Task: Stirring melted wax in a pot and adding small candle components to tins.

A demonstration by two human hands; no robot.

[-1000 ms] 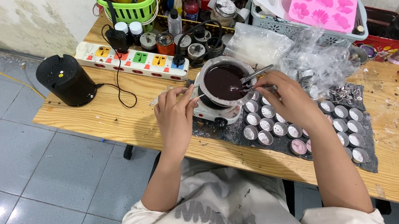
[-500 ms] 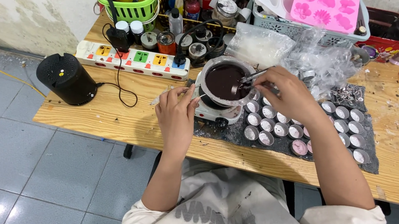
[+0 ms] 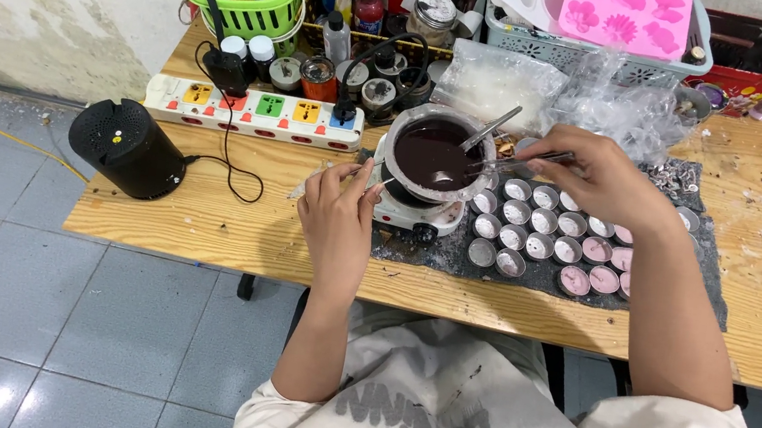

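1. Over the right side of the pot, the right hand (image 3: 599, 180) is closed on a thin metal tool, tweezers by the look of them (image 3: 518, 161), whose tip reaches toward the pot's rim; a second ago this hand sat lower and further left, right over the dark liquid, so it has drawn back and up from the pot

2. At the pot's left side, the left hand (image 3: 338, 218) is closed around the pot's handle (image 3: 331, 177) and has stayed put through all three moments, steadying it

3. Between the hands, the pot (image 3: 429, 151) of dark brown melted liquid sits on a small white hotplate (image 3: 410, 216); a metal spoon (image 3: 487, 130) leans in it, handle pointing up and right

4. With the right arm shifted, more of the small round tins (image 3: 528, 230) on the dark mat (image 3: 694, 179) show than before, several already filled with pink

5. Judged from this, the tool has been lifted out of the liquid, whether it carries anything I cannot tell

6. Further out stand a power strip (image 3: 251, 113), a black speaker (image 3: 125, 148) and a green basket (image 3: 255, 13) holding tape
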